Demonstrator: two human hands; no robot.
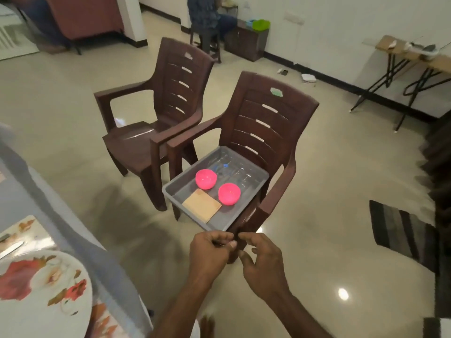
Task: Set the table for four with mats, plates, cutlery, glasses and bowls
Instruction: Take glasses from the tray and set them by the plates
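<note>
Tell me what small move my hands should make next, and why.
Probably reach forward and pick up a pink bowl from the grey tray on the chair. Two bowls are in it, and both hands, left hand and right hand, hover just short of the tray's near edge, apparently holding nothing.

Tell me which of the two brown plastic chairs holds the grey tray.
The nearer chair, the one on the right just beyond the hands, carries the grey tray with two pink bowls on its seat. The farther chair to its left has nothing on its seat.
</note>
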